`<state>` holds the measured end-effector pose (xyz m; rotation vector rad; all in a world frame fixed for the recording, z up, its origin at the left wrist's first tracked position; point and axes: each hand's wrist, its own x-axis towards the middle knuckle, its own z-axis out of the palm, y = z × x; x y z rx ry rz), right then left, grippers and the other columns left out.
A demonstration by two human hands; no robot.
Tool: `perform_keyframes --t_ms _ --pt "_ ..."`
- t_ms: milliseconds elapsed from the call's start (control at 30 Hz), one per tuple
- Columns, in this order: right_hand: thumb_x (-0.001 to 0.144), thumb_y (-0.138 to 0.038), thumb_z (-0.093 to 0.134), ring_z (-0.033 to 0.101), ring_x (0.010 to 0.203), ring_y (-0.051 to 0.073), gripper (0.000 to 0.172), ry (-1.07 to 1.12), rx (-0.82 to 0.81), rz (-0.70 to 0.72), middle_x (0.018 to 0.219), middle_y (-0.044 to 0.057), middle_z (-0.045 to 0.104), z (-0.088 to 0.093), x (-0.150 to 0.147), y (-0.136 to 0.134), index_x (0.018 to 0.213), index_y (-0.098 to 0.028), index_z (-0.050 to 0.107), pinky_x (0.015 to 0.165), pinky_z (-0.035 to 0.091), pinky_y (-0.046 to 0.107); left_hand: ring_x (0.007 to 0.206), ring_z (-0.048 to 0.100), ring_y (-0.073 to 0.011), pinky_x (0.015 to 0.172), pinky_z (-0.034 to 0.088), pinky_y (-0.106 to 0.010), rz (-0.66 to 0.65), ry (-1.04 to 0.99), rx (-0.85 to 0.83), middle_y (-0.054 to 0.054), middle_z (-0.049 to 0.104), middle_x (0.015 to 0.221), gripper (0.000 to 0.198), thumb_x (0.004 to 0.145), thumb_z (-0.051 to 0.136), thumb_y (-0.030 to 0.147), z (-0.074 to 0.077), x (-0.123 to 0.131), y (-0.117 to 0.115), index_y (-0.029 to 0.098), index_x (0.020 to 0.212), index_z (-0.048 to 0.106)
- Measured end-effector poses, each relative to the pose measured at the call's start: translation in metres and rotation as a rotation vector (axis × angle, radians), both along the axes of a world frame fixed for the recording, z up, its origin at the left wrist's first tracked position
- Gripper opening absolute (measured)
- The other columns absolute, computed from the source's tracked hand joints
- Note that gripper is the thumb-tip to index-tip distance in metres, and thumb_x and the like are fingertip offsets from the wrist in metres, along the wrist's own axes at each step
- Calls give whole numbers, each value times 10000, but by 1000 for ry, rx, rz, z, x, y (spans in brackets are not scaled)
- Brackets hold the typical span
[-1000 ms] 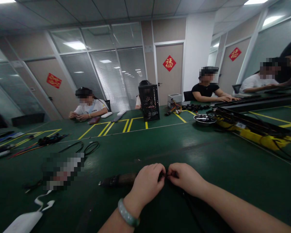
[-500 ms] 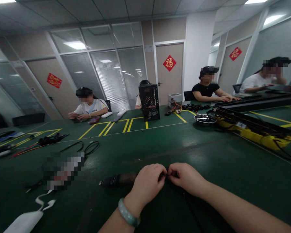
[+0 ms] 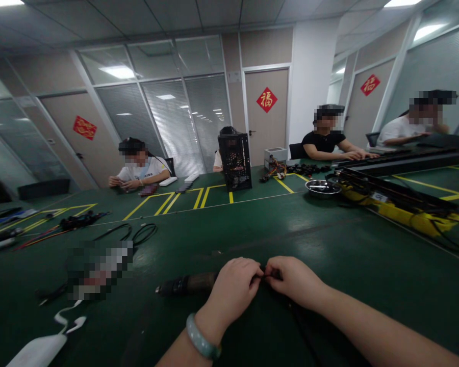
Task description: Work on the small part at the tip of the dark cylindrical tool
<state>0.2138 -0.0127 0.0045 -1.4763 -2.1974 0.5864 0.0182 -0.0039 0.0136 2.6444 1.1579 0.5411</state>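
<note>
Left hand (image 3: 231, 288), right hand (image 3: 293, 279) still pinch black cable (image 3: 271, 274); dark cylindrical tool (image 3: 187, 284) beside.

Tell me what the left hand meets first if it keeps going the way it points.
The left hand is already at the black cable end pinched at its fingertips; the right hand lies just beyond it, though depth is hard to judge here.

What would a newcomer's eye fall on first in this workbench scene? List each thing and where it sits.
At bottom centre, the left hand and right hand pinch a small dark part, the left wearing a pale green bangle. Farther along the green workbench, a black mesh case stands at centre, and a long yellow-and-black assembly lies at right.
</note>
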Motion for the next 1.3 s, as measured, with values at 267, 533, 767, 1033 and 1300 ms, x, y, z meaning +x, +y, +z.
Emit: perform_keyframes --t_ms 267,533,767,1033,1300 --pt "785 -191 625 577 696 142 66 -3 -6 6 771 -18 657 -2 2 1 822 -219 672 603 372 210 932 575 -179 899 411 -352 31 -28 19 24 640 973 194 837 581 136 0 1 -2 254 989 604" --pt "786 -181 615 579 693 137 80 0 -2 19 767 -21 658 -2 1 1 821 -220 675 608 375 213 953 567 -189 879 415 -346 58 -5 9 9 635 985 97 845 600 183 -1 -1 -1 233 928 606" --pt "788 -213 623 589 692 139 65 13 8 5 774 -24 669 -5 2 2 823 -228 676 600 367 214 974 571 -181 968 379 -363 10 -14 24 16 646 1010 187 844 562 123 1 0 -2 251 969 618" --pt "789 -215 615 597 699 138 76 18 -4 16 784 -23 675 -5 2 2 825 -230 680 599 366 213 929 574 -188 975 377 -390 64 -49 37 20 640 956 145 799 657 180 -1 -1 -2 241 914 593" --pt "792 -229 632 597 698 134 53 26 2 19 777 -31 669 -6 3 3 815 -232 679 601 374 212 973 572 -178 999 357 -379 34 -22 28 22 644 1001 165 832 573 121 0 0 -2 249 931 606"
